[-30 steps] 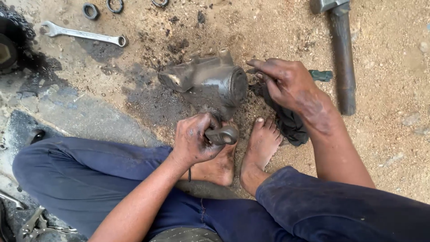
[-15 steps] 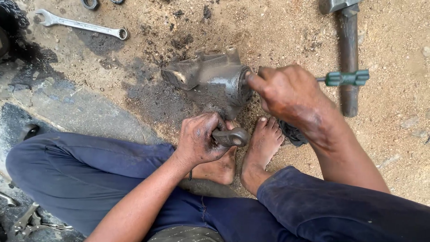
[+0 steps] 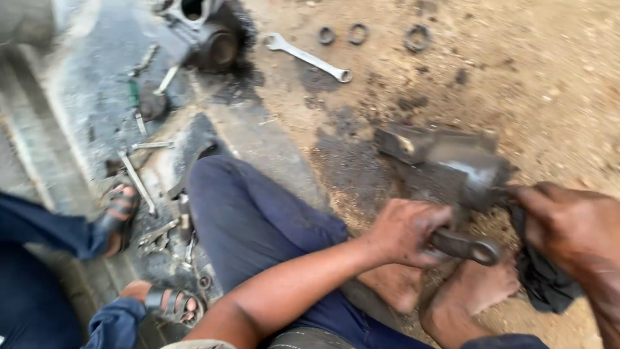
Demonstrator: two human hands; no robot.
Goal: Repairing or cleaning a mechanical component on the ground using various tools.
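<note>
Both hands busy: I see left hand fisted around wrench; right hand fingers pressing metal housing.

open-air repair yard: oily dirt ground, loose wrench, scattered greasy metal parts

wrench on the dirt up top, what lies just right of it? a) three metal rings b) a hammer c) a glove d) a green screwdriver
a: past the wrench, three dark metal rings lie in a row on the dirt, clear of both hands.
</note>
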